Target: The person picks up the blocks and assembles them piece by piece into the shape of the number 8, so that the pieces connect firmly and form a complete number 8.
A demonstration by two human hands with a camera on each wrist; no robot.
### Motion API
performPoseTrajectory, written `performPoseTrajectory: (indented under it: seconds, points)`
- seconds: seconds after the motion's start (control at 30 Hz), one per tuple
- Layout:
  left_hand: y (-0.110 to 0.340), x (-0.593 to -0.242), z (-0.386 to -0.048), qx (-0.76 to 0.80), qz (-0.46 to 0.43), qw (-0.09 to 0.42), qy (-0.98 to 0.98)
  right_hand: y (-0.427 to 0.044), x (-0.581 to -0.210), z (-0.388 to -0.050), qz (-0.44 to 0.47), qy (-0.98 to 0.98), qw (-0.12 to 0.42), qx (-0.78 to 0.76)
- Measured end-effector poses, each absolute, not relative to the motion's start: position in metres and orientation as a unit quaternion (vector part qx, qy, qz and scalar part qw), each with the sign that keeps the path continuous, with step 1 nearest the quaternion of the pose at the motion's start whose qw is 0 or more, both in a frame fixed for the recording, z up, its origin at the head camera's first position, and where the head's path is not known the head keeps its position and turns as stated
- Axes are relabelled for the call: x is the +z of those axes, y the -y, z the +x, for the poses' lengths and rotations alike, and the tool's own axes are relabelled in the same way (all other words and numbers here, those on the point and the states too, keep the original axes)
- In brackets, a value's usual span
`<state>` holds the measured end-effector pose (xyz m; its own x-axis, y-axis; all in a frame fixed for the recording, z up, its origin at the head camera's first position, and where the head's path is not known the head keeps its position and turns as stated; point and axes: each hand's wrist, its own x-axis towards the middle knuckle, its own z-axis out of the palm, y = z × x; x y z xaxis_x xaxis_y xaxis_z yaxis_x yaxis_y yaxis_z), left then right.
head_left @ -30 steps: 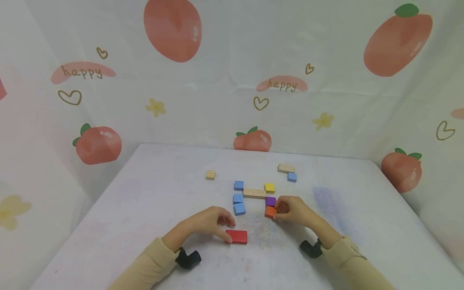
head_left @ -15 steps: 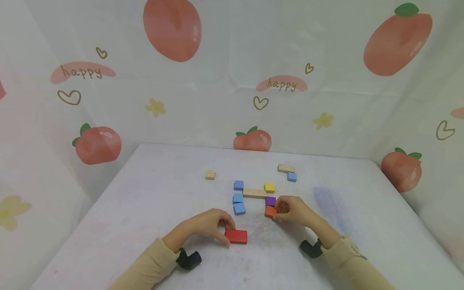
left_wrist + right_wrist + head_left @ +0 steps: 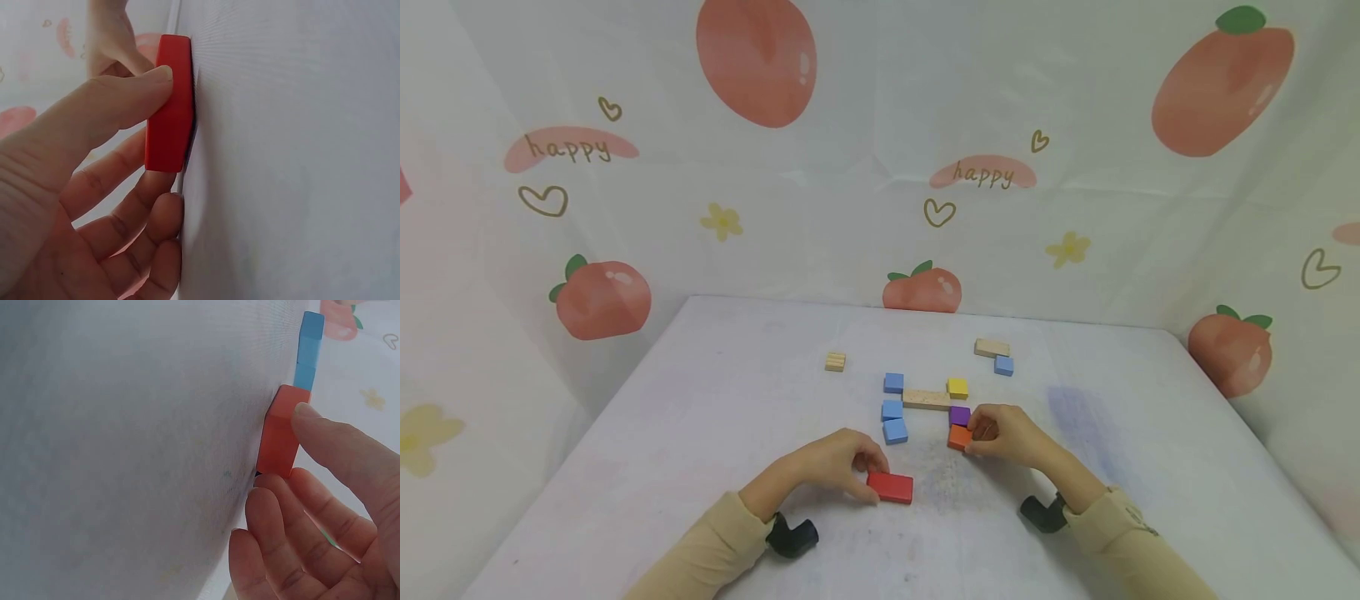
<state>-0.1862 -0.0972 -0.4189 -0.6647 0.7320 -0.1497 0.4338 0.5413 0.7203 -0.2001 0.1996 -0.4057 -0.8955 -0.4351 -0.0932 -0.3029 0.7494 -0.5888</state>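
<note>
My left hand [image 3: 838,461] pinches the left end of a red rectangular block [image 3: 892,488], thumb on the near side and fingers behind it. In the left wrist view the thumb lies against the red block [image 3: 167,140]. My right hand [image 3: 1013,435] pinches an orange block [image 3: 958,437] by its right end, thumb on the near face in the right wrist view. Just behind the orange block sits a purple block [image 3: 960,414]. A plain wooden strip [image 3: 927,401] runs from the left column of blue blocks [image 3: 895,431] towards the purple one, with a yellow block [image 3: 957,387] behind its right end.
Farther back stand a small ridged wooden block [image 3: 835,362], a plain wooden block [image 3: 992,347] and a single blue block [image 3: 1003,365]. A printed cloth [image 3: 850,208] hangs behind the white table [image 3: 700,400]. Black wrist cameras sit under both forearms.
The left thumb has gone from over the red block's corner to its near side, and the fingers have closed in behind. The red block has turned slightly. The right hand keeps still.
</note>
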Motion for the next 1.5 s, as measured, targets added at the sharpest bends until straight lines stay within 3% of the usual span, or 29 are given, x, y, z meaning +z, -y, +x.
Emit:
performPoseTrajectory:
  seconds: [0.5,1.5]
  points:
    - [0.086,-0.420,-0.190,0.329,0.354,0.171,-0.858,-0.198,-0.408,-0.202,-0.168,-0.932,0.127,-0.296]
    - [0.054,-0.415,-0.193,0.273,0.341,0.068,-0.897,-0.200,-0.408,-0.202,-0.187,-0.932,0.118,-0.288]
